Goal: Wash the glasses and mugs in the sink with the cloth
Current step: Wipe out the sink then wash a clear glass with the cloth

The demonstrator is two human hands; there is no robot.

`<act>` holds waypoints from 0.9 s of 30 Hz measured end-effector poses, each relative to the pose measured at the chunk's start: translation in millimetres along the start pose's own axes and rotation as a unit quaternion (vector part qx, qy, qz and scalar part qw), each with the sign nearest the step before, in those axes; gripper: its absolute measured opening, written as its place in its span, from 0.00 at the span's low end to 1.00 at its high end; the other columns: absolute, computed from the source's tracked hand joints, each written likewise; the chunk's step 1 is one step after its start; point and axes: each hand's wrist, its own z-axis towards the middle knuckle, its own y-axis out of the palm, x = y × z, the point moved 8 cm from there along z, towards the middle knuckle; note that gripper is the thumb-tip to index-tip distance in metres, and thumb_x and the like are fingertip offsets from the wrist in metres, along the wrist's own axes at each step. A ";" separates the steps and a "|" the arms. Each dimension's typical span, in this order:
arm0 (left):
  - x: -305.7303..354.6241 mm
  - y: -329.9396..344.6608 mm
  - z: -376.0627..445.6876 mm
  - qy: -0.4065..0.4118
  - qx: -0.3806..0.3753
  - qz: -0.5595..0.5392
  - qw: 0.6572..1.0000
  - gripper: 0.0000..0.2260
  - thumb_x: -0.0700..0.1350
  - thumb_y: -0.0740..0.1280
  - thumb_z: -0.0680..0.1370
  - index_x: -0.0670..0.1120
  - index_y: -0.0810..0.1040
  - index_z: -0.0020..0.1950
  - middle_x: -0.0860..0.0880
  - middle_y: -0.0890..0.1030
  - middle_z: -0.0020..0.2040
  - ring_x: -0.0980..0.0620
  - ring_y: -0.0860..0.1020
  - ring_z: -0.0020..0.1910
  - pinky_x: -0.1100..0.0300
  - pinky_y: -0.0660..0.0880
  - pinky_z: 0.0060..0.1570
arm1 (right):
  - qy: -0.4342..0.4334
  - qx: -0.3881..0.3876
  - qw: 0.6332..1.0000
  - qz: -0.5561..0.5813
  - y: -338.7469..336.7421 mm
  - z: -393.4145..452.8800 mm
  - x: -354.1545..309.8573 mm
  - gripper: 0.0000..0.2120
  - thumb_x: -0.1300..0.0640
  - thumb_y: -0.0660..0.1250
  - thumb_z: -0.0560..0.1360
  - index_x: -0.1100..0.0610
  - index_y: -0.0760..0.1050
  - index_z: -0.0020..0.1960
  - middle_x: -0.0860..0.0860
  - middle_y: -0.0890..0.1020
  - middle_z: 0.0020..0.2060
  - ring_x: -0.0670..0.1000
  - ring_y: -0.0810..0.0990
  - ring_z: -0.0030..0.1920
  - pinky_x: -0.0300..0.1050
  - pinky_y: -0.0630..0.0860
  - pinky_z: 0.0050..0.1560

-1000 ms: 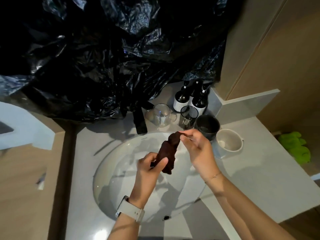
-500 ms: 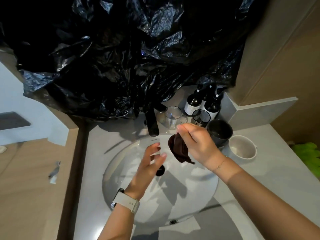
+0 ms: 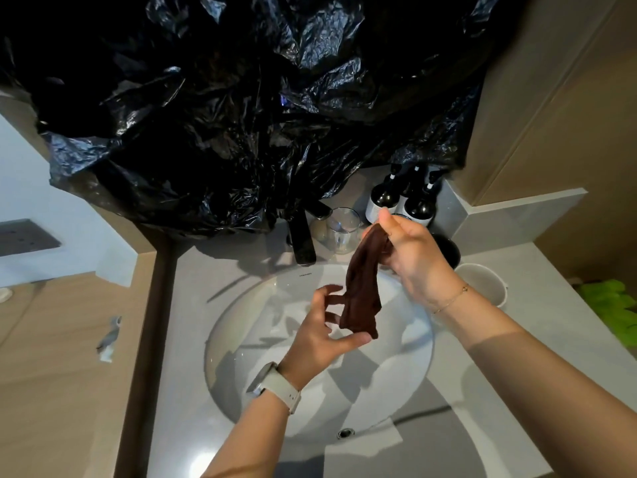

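Observation:
My right hand (image 3: 412,257) pinches the top of a dark brown cloth (image 3: 363,288), which hangs down over the white sink (image 3: 241,339). My left hand (image 3: 324,327), with a watch on the wrist, is below the cloth with spread fingers, and its thumb touches the cloth's lower end. A clear glass mug (image 3: 341,229) stands behind the sink beside the black faucet (image 3: 303,241). A dark mug (image 3: 448,248) is partly hidden behind my right hand. A white mug (image 3: 482,282) stands to its right on the counter.
Crumpled black plastic sheeting (image 3: 241,108) covers the wall above the faucet. Three dark pump bottles (image 3: 403,198) stand at the back right corner. Something green (image 3: 610,305) lies at the right edge. A wooden surface (image 3: 58,357) lies left of the grey counter.
My right hand has let the bunched cloth drop open so it hangs long again. My left hand has come under its lower end.

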 end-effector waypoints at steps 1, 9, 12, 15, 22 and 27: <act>4.2 0.4 2.4 0.011 0.016 0.009 1.000 0.37 0.52 0.81 0.66 0.61 0.65 0.69 0.52 0.78 0.53 0.53 0.78 0.44 0.56 0.77 0.52 | 0.015 -0.005 1.000 0.025 2.6 -0.7 -1.3 0.19 0.50 0.57 0.82 0.60 0.74 0.38 0.51 0.79 0.30 0.49 0.79 0.33 0.38 0.77 0.34; 23.9 -16.6 2.5 0.093 0.034 0.108 0.989 0.10 0.58 0.71 0.69 0.56 0.75 0.42 0.52 0.72 0.46 0.56 0.74 0.41 0.61 0.72 0.43 | 0.032 0.019 0.994 0.106 -27.7 -8.3 -16.4 0.17 0.51 0.59 0.81 0.63 0.72 0.42 0.55 0.80 0.32 0.60 0.81 0.40 0.62 0.77 0.56; 29.4 -39.7 -1.8 0.074 0.027 0.050 0.996 0.12 0.52 0.71 0.70 0.46 0.79 0.48 0.51 0.78 0.45 0.56 0.77 0.44 0.57 0.74 0.46 | 0.051 0.066 0.995 0.056 -53.8 -6.5 5.4 0.18 0.53 0.57 0.82 0.62 0.72 0.38 0.59 0.78 0.31 0.57 0.80 0.31 0.55 0.79 0.49; 49.4 -39.5 -6.1 0.068 -0.018 -0.031 0.997 0.07 0.41 0.68 0.73 0.45 0.79 0.50 0.53 0.81 0.41 0.56 0.80 0.44 0.63 0.73 0.47 | 0.164 0.118 0.968 0.148 -57.8 -15.1 62.9 0.11 0.60 0.58 0.82 0.61 0.70 0.42 0.57 0.72 0.32 0.51 0.78 0.24 0.47 0.79 0.32; 62.1 -12.0 -1.3 0.046 -0.101 -0.141 0.984 0.16 0.43 0.66 0.71 0.34 0.73 0.54 0.33 0.79 0.52 0.36 0.78 0.54 0.43 0.73 0.58 | 0.341 0.008 0.918 0.202 -4.7 -58.7 152.0 0.15 0.42 0.67 0.72 0.55 0.76 0.41 0.53 0.79 0.38 0.53 0.78 0.45 0.51 0.73 0.54; 51.2 -9.8 -0.6 -0.027 -0.108 -0.223 0.969 0.21 0.49 0.65 0.79 0.30 0.70 0.56 0.37 0.76 0.52 0.40 0.77 0.55 0.41 0.70 0.64 | 0.353 -0.069 0.876 0.323 25.5 -58.5 154.3 0.23 0.40 0.64 0.73 0.55 0.81 0.58 0.57 0.81 0.57 0.61 0.73 0.62 0.60 0.64 0.69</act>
